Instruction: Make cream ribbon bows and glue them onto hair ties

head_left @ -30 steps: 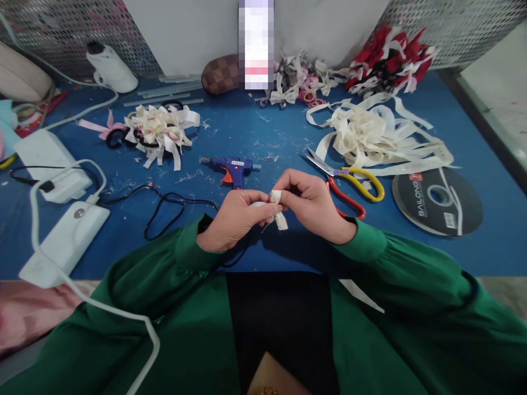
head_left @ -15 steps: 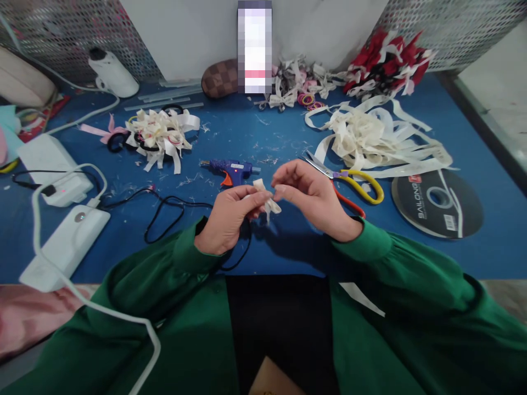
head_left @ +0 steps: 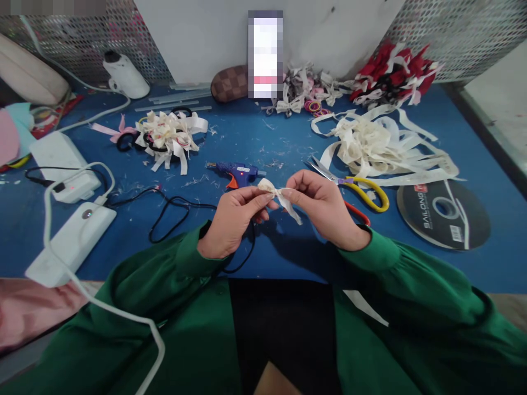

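Observation:
A small cream ribbon bow [head_left: 267,185] is held above the table's front half, one tail hanging down between my hands. My left hand [head_left: 236,215] pinches it between thumb and fingers from the left. From the right, my right hand [head_left: 323,203] pinches the bow's other side, thumb against fingertips. Just behind my left hand lies a blue glue gun [head_left: 241,173] with an orange trigger, its small light lit. Scissors [head_left: 364,192] with yellow and red handles lie beside my right hand, which partly covers them.
Loose cream ribbon [head_left: 370,145] is heaped at right, behind a black ribbon spool [head_left: 444,215]. Finished-looking cream bows [head_left: 167,134] are piled at left. White power boxes [head_left: 72,241] with cables stand front left. A phone [head_left: 265,55] leans at the back near grey bows [head_left: 304,88] and red ones [head_left: 391,71].
My right hand has closed its fingers onto the bow, where it was apart from it before. The ribbon tail now slants down to the right. The whole view has shifted slightly.

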